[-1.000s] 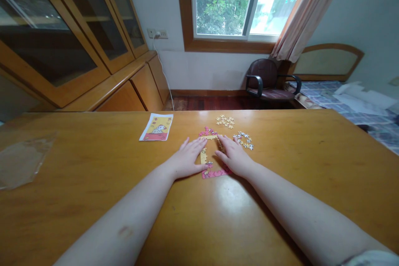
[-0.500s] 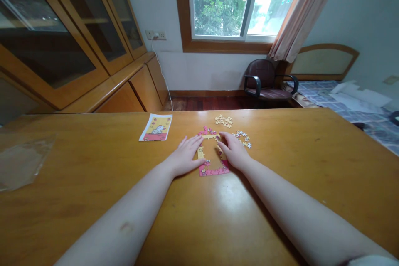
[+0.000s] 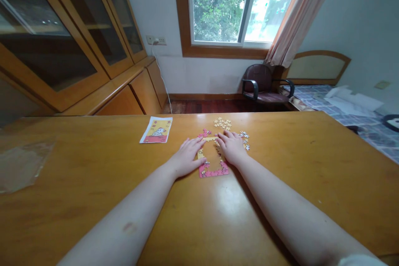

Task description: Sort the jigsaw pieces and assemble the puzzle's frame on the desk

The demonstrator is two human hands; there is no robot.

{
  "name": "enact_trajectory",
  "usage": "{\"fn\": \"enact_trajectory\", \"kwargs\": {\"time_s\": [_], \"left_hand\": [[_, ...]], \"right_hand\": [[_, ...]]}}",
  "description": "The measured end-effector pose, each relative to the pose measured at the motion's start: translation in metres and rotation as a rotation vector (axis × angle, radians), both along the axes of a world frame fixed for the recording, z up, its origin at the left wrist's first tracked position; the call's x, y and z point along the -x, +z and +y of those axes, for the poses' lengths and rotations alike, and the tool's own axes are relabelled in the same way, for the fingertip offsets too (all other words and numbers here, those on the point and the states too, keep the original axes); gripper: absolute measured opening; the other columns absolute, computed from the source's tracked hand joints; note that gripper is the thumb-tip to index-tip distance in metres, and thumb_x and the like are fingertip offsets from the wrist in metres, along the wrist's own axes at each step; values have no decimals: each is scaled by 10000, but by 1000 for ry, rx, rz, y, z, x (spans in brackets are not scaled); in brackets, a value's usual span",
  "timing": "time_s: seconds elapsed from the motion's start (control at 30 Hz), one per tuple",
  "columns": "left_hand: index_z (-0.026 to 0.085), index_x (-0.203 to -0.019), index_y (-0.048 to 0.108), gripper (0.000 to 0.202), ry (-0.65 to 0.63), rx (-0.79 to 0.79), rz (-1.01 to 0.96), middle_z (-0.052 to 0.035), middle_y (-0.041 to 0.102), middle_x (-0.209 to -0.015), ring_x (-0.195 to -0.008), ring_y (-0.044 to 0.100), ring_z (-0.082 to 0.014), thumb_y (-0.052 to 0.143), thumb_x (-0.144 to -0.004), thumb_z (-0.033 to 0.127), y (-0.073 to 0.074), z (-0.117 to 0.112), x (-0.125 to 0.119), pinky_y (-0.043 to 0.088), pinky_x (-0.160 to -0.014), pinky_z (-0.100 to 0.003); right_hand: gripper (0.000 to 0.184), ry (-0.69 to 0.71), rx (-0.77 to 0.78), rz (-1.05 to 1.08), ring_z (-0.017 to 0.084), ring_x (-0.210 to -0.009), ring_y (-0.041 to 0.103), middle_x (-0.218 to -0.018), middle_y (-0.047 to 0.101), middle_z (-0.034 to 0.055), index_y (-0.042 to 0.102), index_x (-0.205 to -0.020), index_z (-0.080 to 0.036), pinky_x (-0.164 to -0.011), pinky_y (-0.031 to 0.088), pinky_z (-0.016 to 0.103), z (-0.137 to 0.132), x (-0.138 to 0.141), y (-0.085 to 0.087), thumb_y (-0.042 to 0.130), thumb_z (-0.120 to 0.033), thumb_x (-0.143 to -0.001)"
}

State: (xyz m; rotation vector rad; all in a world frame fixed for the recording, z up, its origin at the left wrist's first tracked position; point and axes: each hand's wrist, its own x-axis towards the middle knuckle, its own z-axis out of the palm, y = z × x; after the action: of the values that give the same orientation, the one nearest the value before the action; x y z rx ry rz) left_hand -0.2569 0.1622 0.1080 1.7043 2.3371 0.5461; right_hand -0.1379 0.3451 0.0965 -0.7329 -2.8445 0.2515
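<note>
A half-built jigsaw frame [image 3: 213, 170] in pink and yellow lies on the wooden table [image 3: 93, 166]. My left hand [image 3: 186, 157] rests flat along its left side, fingers stretched out. Over the frame's right side and top right corner lies my right hand [image 3: 230, 148], fingers spread and flat. Loose yellow pieces [image 3: 222, 123] sit just beyond the frame, and several white pieces [image 3: 245, 137] show past my right hand. A small reference picture card [image 3: 156, 129] lies to the left.
A clear plastic bag [image 3: 21, 164] lies at the table's left edge. Wooden cabinets with glass doors [image 3: 62, 37] stand on the left. Beyond the table are a dark armchair [image 3: 264, 85], a window and a bed [image 3: 349, 104].
My hands spread apart, uncovering the open middle of the frame. The right hand slid up toward the top right corner. The camera tilted slightly.
</note>
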Motion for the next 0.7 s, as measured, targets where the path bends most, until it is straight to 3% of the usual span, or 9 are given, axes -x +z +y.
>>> {"fn": "enact_trajectory", "kwargs": {"time_s": [0.2,0.4,0.7], "left_hand": [[203,-1398,400,601,15,-23,-23,-112,372,-1482,-1376,310,-266,505,-857,443,1,0,0,166,-1158,-510],[195,-1402,392,601,18,-17,-21,-105,348,-1496,-1384,292,-255,482,-868,456,0,0,1,155,-1164,-501],[213,-1402,391,591,27,-9,-22,-95,342,-1500,-1379,304,-250,482,-867,446,1,0,0,161,-1165,-496]], "right_hand": [[368,-62,-59,-91,265,-1025,515,-1061,666,101,731,-925,-201,-892,326,381,19,-13,14,391,-339,-939],[304,-33,-103,-117,255,-956,563,-1011,676,105,721,-967,-191,-823,363,354,20,-11,19,452,-322,-909],[232,-30,-12,-254,251,-956,597,-988,674,125,715,-922,-160,-789,412,321,24,-9,21,535,-295,-863]]}}
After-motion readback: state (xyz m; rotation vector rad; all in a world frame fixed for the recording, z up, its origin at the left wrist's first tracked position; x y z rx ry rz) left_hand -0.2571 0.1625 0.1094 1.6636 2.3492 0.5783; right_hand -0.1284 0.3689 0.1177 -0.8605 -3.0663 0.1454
